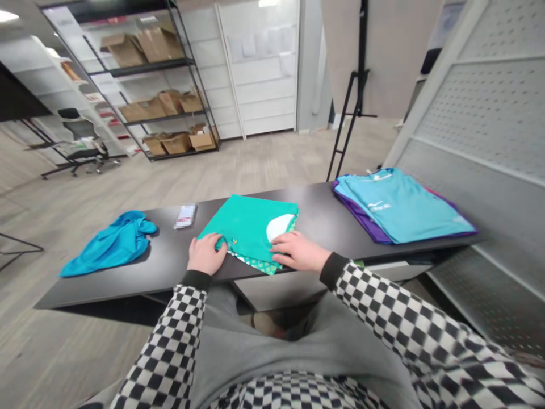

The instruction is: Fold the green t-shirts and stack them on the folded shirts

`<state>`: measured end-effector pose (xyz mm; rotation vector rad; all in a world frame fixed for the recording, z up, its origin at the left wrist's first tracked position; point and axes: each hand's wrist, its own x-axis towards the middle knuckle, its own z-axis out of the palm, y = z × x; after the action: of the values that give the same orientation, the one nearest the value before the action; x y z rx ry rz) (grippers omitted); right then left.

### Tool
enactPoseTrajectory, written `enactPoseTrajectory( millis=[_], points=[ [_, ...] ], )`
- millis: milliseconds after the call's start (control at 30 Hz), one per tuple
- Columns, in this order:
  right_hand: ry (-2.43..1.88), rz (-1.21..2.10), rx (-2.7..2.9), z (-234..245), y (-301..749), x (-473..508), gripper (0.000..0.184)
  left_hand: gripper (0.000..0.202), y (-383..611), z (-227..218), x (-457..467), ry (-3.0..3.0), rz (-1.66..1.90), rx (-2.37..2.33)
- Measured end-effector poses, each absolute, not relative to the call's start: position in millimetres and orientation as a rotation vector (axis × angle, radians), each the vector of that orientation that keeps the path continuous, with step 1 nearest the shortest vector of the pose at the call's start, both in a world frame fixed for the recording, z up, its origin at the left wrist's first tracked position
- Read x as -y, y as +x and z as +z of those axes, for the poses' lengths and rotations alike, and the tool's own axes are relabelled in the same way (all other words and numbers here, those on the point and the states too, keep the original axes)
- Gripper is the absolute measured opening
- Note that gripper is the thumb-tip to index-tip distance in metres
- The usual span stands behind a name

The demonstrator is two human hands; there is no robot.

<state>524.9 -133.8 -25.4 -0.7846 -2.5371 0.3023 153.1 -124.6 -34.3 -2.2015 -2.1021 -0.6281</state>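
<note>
A folded teal green shirt (pixel 247 224) lies on the dark table (pixel 170 267) in front of me, its white collar lining showing at the right. My left hand (pixel 206 254) grips the shirt's near left corner with curled fingers. My right hand (pixel 298 251) rests on the near right edge, fingers closed onto the fabric by the collar. Both sleeves are black-and-white checked.
A crumpled blue shirt (pixel 110 243) lies at the table's left, and a small white tag (pixel 185 216) sits beside the teal shirt. A stack of folded light blue and purple shirts (pixel 400 205) lies at the right, by a perforated grey wall. Shelving with cardboard boxes (pixel 162 102) and a black stand (pixel 353 102) are beyond.
</note>
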Motion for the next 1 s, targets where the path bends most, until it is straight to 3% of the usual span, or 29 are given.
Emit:
enactPoseTrajectory(
  millis=[200,367,433,533,600,767,1000],
  points=[
    [-1.042,0.277,2.685,-1.4,578.8,102.7,0.043,0.028,184.8,-35.5,203.4,-2.172,-0.804,2.068],
    [-1.529,-0.038,2.622,15.9,623.3,60.0,0.036,0.041,245.0,-27.7,281.3,-3.073,-1.029,1.369],
    [-1.679,-0.147,2.519,21.9,619.6,62.7,0.032,0.038,256.1,-16.2,288.2,-3.235,-1.04,1.136],
    [-1.57,-0.132,2.486,26.4,589.1,97.1,0.037,0.035,244.4,1.0,257.9,-3.033,-1.131,1.288],
    [-1.432,0.017,2.543,23.7,563.9,132.1,0.044,0.039,224.7,5.7,222.1,-2.861,-1.067,1.477],
    [-1.314,0.202,2.668,1.3,554.3,185.5,0.051,0.067,191.6,-12.3,172.4,-2.76,-0.482,1.74],
    [-1.533,0.272,2.657,-0.3,630.5,148.4,0.052,0.057,235.6,-42.6,241.1,-2.803,-0.501,1.503]
  ],
)
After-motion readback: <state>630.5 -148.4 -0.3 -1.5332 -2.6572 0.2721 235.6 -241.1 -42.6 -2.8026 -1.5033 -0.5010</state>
